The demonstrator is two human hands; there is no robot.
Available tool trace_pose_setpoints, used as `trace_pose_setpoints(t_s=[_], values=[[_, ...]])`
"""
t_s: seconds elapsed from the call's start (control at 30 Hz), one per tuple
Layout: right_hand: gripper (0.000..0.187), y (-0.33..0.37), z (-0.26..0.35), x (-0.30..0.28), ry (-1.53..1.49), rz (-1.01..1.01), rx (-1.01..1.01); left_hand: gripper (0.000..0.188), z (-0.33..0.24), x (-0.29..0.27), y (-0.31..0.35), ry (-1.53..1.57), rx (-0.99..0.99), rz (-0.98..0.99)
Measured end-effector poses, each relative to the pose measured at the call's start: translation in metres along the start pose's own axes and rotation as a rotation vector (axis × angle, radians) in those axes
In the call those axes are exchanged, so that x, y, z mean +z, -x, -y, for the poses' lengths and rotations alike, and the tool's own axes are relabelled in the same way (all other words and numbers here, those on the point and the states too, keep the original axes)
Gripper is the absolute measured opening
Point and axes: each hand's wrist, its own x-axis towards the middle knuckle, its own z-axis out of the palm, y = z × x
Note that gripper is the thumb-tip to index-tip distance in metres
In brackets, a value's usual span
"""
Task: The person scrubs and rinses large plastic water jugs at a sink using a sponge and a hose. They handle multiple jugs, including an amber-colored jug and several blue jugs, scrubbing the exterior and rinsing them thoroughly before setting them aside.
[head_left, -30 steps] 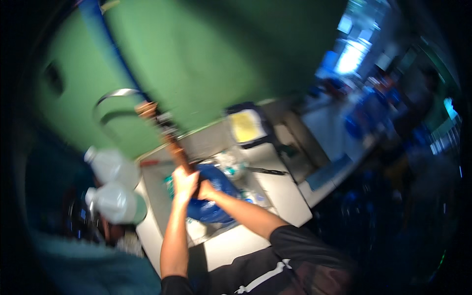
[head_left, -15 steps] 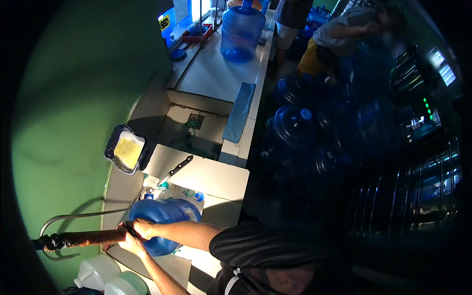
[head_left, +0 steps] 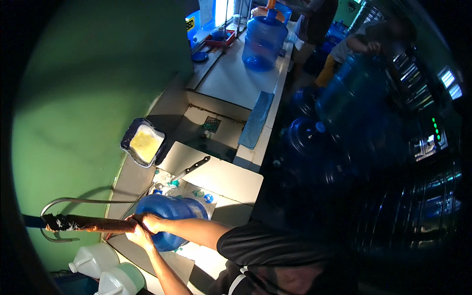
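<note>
A large blue water jug (head_left: 172,205) lies on the tiled ledge in front of me. A brown, worn-looking rod (head_left: 101,224) with a frayed dark far end reaches from the left up to the jug. My left hand (head_left: 140,237) is closed around the rod's right end, just beside the jug. Pressed close to it, my right hand (head_left: 152,223) is also closed at that end, over the jug's side. Its fingers are partly hidden. A knife (head_left: 194,168) with a black handle rests on the white slab (head_left: 221,172) beyond the jug, near a blue cap (head_left: 208,198).
A dark tub (head_left: 132,132) with yellow contents stands by the green wall. Past the slab lies a sunken basin (head_left: 216,105), with a blue cloth (head_left: 255,120) on its edge. A curved metal tube (head_left: 73,200) and white jugs (head_left: 96,259) are at left. Co-workers stand among blue jugs (head_left: 305,135).
The view has swung so the counter sits further right. Both my hands stay at the rod's end by the jug. At right, a co-worker's large blue jug now shows higher up and more clearly.
</note>
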Motion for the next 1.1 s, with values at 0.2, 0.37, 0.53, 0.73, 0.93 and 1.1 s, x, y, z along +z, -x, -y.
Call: trace_pose_setpoints(t_s=[0.2, 0.37, 0.53, 0.73, 0.93, 1.1], values=[[0.033, 0.000, -0.012, -0.002, 0.329, 0.172, 0.097, 0.016, -0.013, 0.010, 0.008, 0.035, -0.143, -0.076], [0.034, 0.007, -0.007, -0.010, -0.427, 0.155, 0.279, 0.016, -0.023, 0.013, 0.014, -0.093, -0.069, -0.108], [0.037, 0.014, 0.013, -0.024, -0.080, 0.112, 0.017, 0.022, -0.029, 0.011, 0.016, -0.254, -0.182, -0.147], [0.043, 0.012, 0.027, -0.031, 0.218, 0.038, -0.211, 0.021, -0.037, 0.011, 0.020, -0.216, -0.048, -0.134], [0.037, 0.015, 0.022, -0.034, 0.186, 0.057, -0.141, 0.027, -0.039, 0.011, 0.021, -0.252, -0.076, -0.131], [0.035, 0.015, 0.020, -0.033, 0.202, 0.069, -0.094, 0.029, -0.039, 0.010, 0.024, -0.255, -0.018, -0.115]])
